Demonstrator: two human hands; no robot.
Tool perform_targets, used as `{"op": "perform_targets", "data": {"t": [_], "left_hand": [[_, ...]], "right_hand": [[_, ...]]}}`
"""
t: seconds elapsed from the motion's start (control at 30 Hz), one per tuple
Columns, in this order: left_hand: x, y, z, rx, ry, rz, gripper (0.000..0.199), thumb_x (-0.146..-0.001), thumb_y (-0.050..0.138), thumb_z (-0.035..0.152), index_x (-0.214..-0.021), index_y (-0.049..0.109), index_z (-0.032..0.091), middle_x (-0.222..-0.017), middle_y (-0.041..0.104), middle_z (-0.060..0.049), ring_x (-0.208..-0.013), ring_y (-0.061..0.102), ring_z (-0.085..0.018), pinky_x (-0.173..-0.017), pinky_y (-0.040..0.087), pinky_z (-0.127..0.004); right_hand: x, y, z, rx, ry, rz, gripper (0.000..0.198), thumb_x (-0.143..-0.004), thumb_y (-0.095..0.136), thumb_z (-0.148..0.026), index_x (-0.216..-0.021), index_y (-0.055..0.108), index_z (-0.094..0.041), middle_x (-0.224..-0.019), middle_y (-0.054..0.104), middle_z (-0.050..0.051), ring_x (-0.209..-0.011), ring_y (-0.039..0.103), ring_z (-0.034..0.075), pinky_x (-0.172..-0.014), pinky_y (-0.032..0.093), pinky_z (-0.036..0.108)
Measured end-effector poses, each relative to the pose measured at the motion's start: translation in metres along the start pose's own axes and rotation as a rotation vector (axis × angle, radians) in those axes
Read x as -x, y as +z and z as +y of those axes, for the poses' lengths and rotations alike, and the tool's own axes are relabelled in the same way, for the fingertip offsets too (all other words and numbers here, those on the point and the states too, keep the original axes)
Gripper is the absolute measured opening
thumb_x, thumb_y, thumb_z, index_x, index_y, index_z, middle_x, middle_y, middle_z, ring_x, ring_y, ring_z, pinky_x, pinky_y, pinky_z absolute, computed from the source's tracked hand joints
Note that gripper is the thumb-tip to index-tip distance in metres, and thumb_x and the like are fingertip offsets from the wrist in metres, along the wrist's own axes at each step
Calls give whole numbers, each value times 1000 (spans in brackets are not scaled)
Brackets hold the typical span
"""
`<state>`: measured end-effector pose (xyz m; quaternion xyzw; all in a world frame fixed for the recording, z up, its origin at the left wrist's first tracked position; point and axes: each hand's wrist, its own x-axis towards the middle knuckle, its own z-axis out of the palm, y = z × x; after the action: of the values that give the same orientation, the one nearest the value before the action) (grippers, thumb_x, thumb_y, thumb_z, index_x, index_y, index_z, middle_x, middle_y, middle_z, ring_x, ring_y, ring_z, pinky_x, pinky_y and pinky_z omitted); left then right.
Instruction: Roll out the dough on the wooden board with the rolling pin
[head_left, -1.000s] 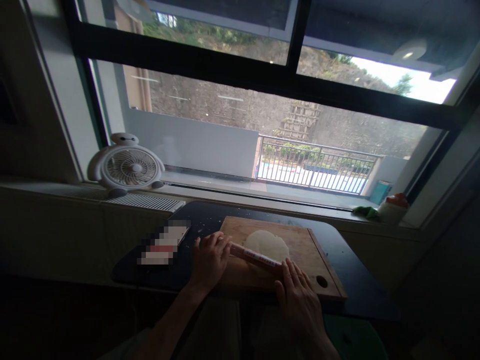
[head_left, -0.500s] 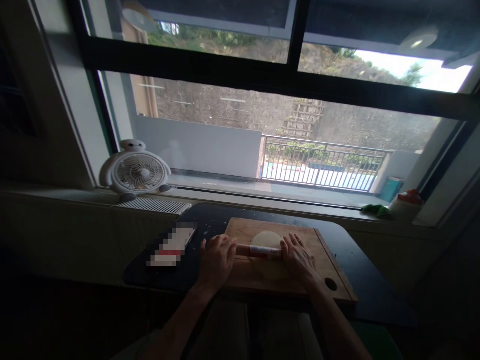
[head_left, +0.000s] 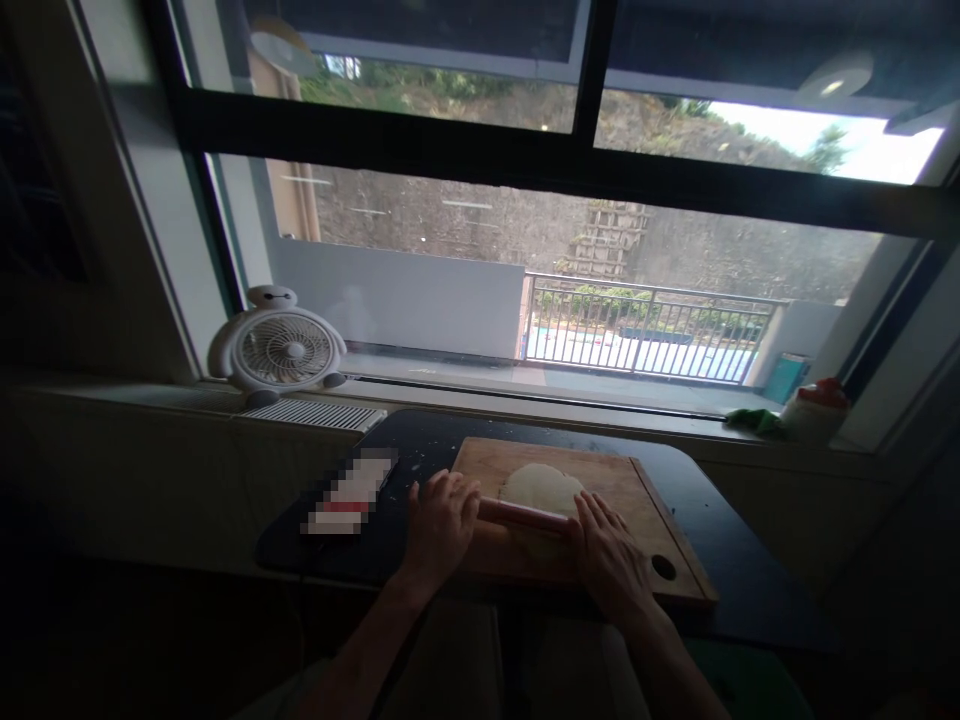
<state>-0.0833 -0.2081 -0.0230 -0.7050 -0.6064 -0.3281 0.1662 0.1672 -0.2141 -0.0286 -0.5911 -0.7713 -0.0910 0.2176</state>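
Observation:
A wooden rolling pin [head_left: 525,516] lies across a wooden cutting board [head_left: 645,510], tilted slightly down to the right. My left hand [head_left: 442,525] is closed over its left end, fingers curled on top. At the other end my right hand [head_left: 609,548] rests over the pin, fingers bent and pointing forward. A pale, flat, roughly round sheet of dough [head_left: 541,484] spreads on the board, mostly beyond the pin. The near edge of the dough is partly hidden by the pin.
The board sits on a dark table [head_left: 720,535] with white specks. A pixelated flat object [head_left: 352,495] lies left of it. On the sill are a white fan [head_left: 289,345], a green cloth [head_left: 754,420] and a white bottle with a red top [head_left: 817,408], before a window.
Both hands have drawn the rolling pin a little toward me, the right end more, so more dough shows beyond it. The label on the pin has turned out of sight.

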Motion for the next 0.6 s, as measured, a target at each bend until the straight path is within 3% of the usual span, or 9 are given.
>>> {"op": "perform_targets", "data": {"t": [0.1,0.2,0.33,0.47,0.6], "left_hand": [[-1,-1,-1,-10,-2,7,28,-92,39,33,-105,63,27,-116,60,-7,-118,44,-28,-100,27,-53],[-2,-1,-1,-8,-4,17,28,-92,39,32,-106,63,28,-116,61,-6,-119,43,-28,-100,26,-54],[-2,1,-1,11,-4,12,29,-92,39,32,-109,62,27,-115,61,-7,-117,44,-27,-100,26,-54],[1,2,0,17,-12,3,31,-92,38,32,-113,60,27,-119,59,-7,-121,42,-28,-100,26,-55],[2,2,1,16,-13,-13,30,-92,38,33,-111,61,27,-119,59,-7,-122,40,-29,-99,28,-55]], "right_hand": [[-42,4,10,-8,59,-83,48,-97,22,-37,-128,52,-16,-138,44,7,-135,25,20,-108,26,37],[-57,5,11,-16,94,-115,47,-98,21,-37,-125,54,-17,-138,44,8,-135,26,20,-107,27,37],[-14,2,-1,-5,29,-31,50,-98,20,-40,-130,50,-17,-138,44,7,-130,34,21,-106,29,36],[43,1,-15,43,-77,75,52,-96,28,-41,-139,38,-14,-147,29,8,-135,24,22,-110,23,39],[43,0,-17,43,-96,55,50,-96,28,-39,-139,39,-15,-147,28,7,-137,21,21,-111,20,40]]}}
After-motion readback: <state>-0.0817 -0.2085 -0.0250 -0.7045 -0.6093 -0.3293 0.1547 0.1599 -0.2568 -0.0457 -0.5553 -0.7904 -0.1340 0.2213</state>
